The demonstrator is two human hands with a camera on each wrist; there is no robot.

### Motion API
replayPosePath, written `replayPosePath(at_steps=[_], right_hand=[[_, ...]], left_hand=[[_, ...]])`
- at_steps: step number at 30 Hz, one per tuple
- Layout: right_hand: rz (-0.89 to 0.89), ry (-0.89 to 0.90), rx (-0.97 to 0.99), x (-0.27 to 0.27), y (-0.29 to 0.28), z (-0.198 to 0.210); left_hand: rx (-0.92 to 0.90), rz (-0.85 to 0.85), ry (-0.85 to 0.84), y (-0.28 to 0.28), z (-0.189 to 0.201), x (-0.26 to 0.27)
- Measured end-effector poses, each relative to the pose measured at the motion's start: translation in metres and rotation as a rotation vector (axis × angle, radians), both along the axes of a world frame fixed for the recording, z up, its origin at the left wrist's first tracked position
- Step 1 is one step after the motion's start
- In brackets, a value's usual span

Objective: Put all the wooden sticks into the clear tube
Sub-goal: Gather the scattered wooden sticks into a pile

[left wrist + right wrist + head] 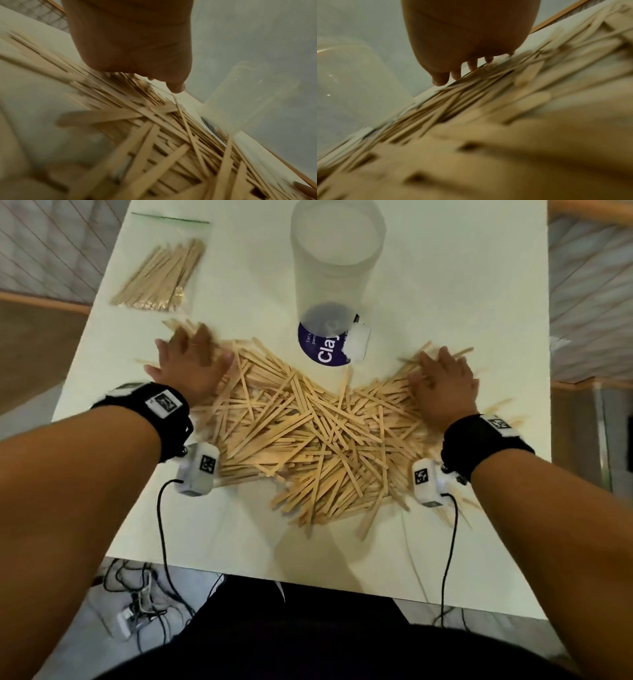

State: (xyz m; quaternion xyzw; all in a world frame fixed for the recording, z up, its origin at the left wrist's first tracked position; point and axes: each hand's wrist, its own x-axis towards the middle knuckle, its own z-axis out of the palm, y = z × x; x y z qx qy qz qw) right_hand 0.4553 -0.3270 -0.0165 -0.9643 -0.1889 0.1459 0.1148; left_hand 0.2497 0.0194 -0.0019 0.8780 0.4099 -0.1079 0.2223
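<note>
Low in the head view, a wide loose heap of flat pale wooden sticks [301,440] covers the white desk [462,302] — nothing is packed yet. The left hand [186,364] and right hand [445,385] press flat on the heap's sides, fingers [424,361] spread, gripping nothing. At top centre the tall clear plastic tube [334,278] stands apparently empty; every stick remains — perhaps also the clear bag of sticks [164,275], upper left.

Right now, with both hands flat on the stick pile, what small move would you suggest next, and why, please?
Probably sweep both hands inward: the left hand and right hand press opposite edges of the loose wooden sticks, and the clear tube looks empty.
</note>
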Motion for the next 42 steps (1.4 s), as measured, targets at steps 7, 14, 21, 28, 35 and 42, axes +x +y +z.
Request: replayPosePath(at_steps=[7,14,21,28,35,42], right_hand=[[0.118,-0.043,0.093,-0.048,0.028,-0.004],[0.199,-0.039,0.186,-0.088,0.035,0.006],[-0.655,-0.032,0.035,-0.087,-0.049,0.008],[-0.335,-0.025,0.156,-0.106,-0.026,-0.003],[-0.198,0.071,0.335,-0.130,0.004,0.005],[-0.443,-0.041,0.078,-0.189,-0.054,0.003]], left_hand=[[-0.017,-0.156,-0.054,-0.050,0.001,0.009],[-0.102,-0.353,-0.137,-0.072,0.011,-0.002],[0.070,0.117,0.052,-0.035,-0.003,-0.040],[-0.037,-0.149,-0.079,-0.056,-0.008,-0.041],[-0.302,-0.209,-0.196,-0.064,0.006,-0.038],[0.008,-0.267,0.077,0.007,-0.012,-0.079]])
